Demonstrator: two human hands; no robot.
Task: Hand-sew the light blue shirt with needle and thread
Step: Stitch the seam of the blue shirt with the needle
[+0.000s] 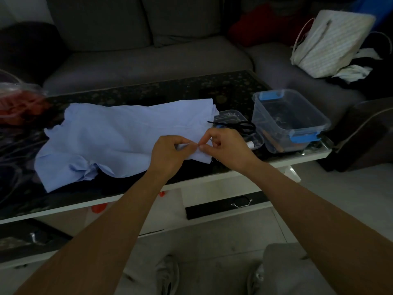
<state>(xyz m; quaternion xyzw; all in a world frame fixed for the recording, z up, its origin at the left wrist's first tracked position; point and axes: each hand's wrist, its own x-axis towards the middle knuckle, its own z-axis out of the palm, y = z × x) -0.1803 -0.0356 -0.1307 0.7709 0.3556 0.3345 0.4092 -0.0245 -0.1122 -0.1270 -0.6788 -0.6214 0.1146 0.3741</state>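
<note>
Dark coffee table (148,90), light blue shirt (117,137) spread flat, left hand (168,154) and right hand (225,147) both pinching its near edge, mid-stitch I'd guess, needle too small to spot.

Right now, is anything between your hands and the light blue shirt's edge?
Nothing visible. The left hand and right hand both pinch the light blue shirt at its near right edge; the scissors lie behind the right hand, out of the way.

Too small: needle and thread
</note>
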